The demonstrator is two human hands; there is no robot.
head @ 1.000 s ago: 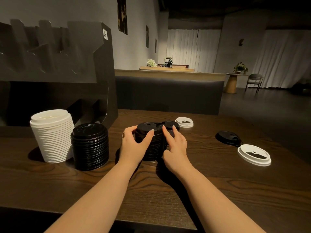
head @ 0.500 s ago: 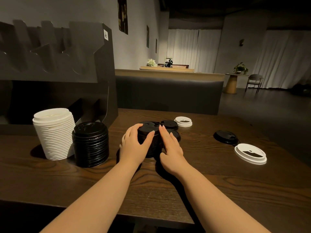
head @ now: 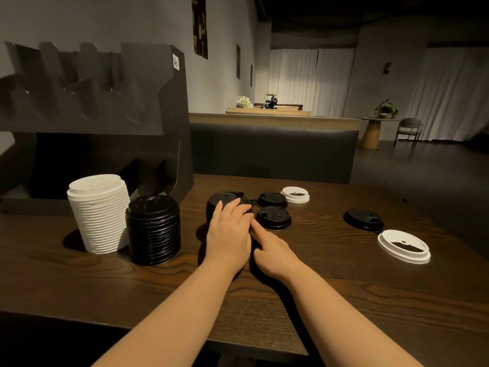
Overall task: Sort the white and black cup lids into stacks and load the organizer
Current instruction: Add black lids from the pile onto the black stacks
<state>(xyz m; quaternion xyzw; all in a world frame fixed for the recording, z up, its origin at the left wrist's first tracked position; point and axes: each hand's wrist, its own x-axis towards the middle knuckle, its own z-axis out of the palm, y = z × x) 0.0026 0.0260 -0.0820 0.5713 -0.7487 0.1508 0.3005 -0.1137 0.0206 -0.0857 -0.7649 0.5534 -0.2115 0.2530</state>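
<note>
A short stack of black lids [head: 221, 199] stands mid-table. My left hand [head: 229, 234] lies flat over its top and near side. My right hand [head: 274, 249] sits beside it, index finger stretched out to the stack's right side by my left fingertips. Two loose black lids [head: 272, 199] [head: 274, 218] lie just right of the stack, with a white lid [head: 295, 194] behind them. Further right are another black lid [head: 363, 219] and a white lid [head: 403, 246]. A tall white lid stack [head: 99, 213] and a black lid stack [head: 153, 229] stand at the left.
The dark organizer [head: 111, 120] with slanted slots rises at the back left of the wooden table [head: 330, 282]. A dark bench back runs behind the table. The table's near edge is close under my forearms.
My left hand has gone from gripping the stack's side to lying flat over its top. My right hand slid back and lower, leaving only the index finger at the stack. The view shifted slightly.
</note>
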